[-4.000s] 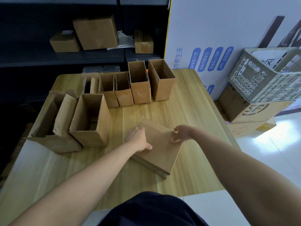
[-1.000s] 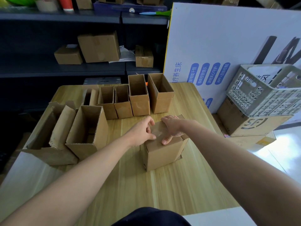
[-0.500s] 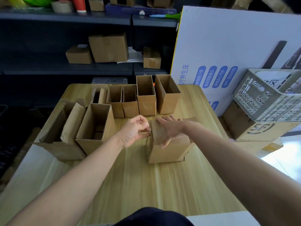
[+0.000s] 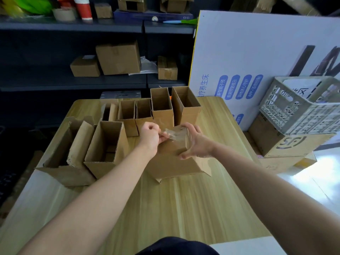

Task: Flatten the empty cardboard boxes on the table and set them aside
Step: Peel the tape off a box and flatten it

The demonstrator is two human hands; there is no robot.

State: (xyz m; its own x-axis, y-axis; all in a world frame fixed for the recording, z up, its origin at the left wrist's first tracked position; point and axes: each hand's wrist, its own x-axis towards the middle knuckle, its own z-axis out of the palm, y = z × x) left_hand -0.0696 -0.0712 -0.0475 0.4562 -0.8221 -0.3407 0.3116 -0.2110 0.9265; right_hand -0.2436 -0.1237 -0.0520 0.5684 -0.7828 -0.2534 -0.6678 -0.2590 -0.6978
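My left hand (image 4: 151,137) pinched a strip of clear tape (image 4: 170,134) on top of the box (image 4: 173,162), which stood mid-surface (image 4: 184,208) in front of the open boxes (image 4: 161,111). My right hand (image 4: 196,142) curled round its top edge, bracing it. I judged a low, steady peel along the seam best. The box sat taped face up, its long axis roughly left to right.

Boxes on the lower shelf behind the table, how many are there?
3. The small left box, the big middle box beside it, and the small right box farther along. Others could hide in the shadows.
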